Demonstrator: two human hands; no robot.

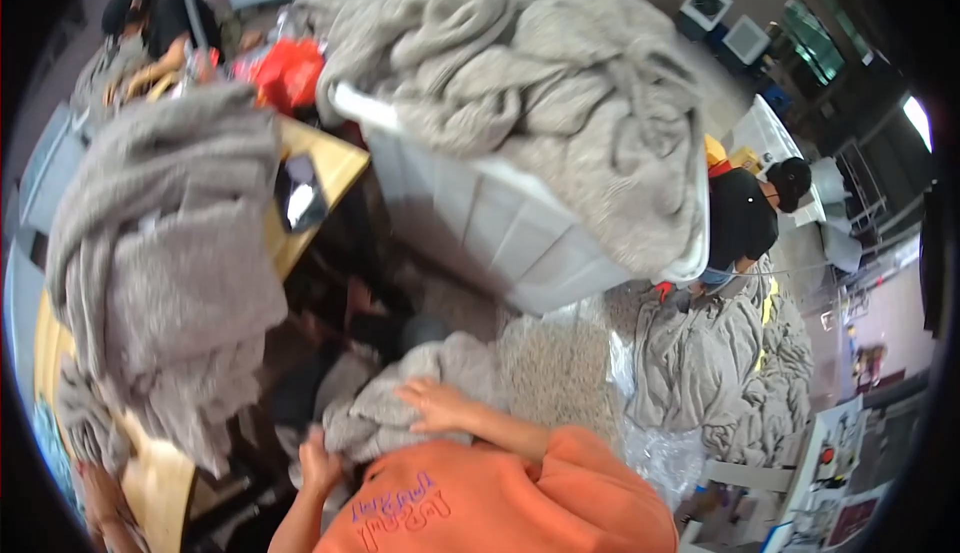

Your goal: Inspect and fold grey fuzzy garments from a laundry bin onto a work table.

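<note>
A bunched piece of grey plush fabric [455, 363] lies across my lap, just in front of my orange shirt. My right hand [435, 408] rests flat on top of it with the fingers spread. At the fabric's left edge, my left hand [318, 465] is closed, thumb up, gripping the cloth; part of its grip is hidden. To my left, a tall folded stack of grey fabric [190, 263] hangs over the edge of a wooden table.
A white bin [480, 223] heaped with grey fabric stands ahead. On the wooden table [160, 468] are a dark phone-like device [300, 193] and another person's hand [103, 503]. Red plastic [288, 75] lies beyond. At right, a person in black [745, 215] bends by fabric piles [700, 363].
</note>
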